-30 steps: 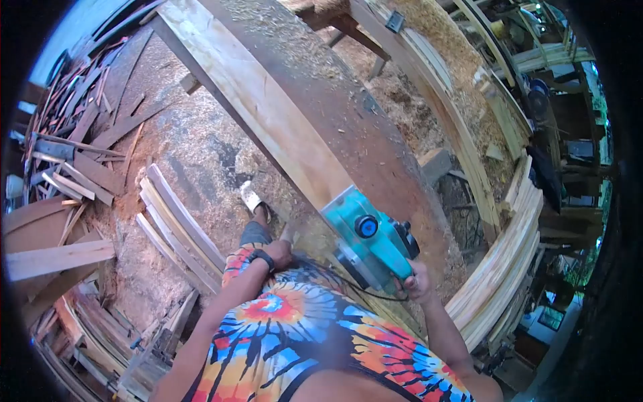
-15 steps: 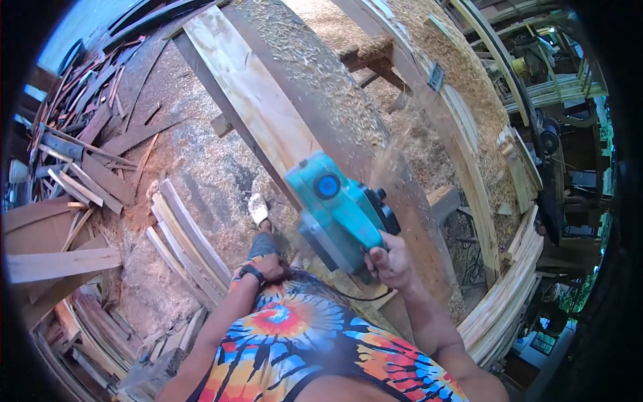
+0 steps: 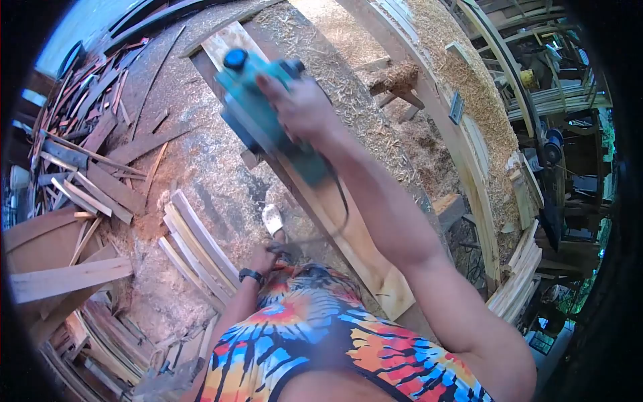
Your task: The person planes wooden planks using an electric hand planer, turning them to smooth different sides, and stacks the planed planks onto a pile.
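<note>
The teal power planer [image 3: 251, 104], boxy and blurred, with 1 round dark knob [image 3: 235, 58], sits toward the far end of the pale plank [image 3: 365, 261]. The right hand [image 3: 305, 114] has its fingers wrapped around it; a dark cord [image 3: 346, 201] loops over the plank. Left of the plank, the left hand's [image 3: 264, 258] fingers are unclear: cannot tell.

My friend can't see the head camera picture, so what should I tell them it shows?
A person's right hand grips a teal power planer on a long wooden board, near the board's far end. The left hand is beside a colourful patterned top, and wood shavings lie around.
</note>
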A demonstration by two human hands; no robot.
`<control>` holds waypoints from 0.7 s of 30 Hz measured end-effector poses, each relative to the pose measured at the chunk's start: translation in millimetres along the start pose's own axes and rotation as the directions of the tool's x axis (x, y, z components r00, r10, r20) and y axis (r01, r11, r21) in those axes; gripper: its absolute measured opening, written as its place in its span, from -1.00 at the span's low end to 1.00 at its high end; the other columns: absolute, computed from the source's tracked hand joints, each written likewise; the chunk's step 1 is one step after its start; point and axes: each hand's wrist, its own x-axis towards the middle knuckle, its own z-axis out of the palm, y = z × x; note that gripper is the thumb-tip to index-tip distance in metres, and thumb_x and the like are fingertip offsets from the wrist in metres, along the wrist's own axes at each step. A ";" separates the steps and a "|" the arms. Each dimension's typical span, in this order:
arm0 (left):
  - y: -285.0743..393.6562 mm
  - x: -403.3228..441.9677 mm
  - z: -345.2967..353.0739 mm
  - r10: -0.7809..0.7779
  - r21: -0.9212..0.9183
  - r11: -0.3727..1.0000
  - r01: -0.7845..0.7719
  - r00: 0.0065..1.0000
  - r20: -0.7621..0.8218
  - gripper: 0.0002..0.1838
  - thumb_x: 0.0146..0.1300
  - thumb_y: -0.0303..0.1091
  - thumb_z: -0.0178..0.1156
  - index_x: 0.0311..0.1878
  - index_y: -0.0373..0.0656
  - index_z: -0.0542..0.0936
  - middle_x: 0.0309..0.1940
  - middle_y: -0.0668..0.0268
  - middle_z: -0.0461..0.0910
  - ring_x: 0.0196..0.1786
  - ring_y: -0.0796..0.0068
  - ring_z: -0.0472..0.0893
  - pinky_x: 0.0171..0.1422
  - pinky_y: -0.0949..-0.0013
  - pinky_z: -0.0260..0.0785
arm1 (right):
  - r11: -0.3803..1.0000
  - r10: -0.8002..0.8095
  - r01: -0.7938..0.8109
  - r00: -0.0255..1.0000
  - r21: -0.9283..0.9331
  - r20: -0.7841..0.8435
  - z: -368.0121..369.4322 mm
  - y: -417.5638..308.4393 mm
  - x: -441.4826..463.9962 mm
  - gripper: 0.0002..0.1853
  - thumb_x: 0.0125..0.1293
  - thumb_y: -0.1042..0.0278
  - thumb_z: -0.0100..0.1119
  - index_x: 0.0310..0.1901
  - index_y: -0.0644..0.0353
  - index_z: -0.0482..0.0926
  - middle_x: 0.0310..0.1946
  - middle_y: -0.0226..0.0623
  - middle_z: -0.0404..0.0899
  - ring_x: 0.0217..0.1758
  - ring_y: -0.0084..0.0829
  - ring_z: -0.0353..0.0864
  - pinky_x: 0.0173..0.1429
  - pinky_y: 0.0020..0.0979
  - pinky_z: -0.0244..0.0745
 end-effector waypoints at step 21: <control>-55.7 -71.1 81.2 -0.068 0.074 0.994 0.080 0.986 -0.150 -0.69 0.26 -0.14 0.33 -0.19 -0.24 0.76 -0.31 0.01 0.75 -0.29 0.27 0.75 -0.13 0.17 0.55 | 0.998 0.013 -0.018 0.997 0.063 0.075 -66.2 151.9 -329.3 -0.34 0.46 -0.35 -0.11 -0.06 0.24 0.50 -0.68 -0.53 0.37 -0.70 -0.66 0.33 -0.60 -0.51 0.23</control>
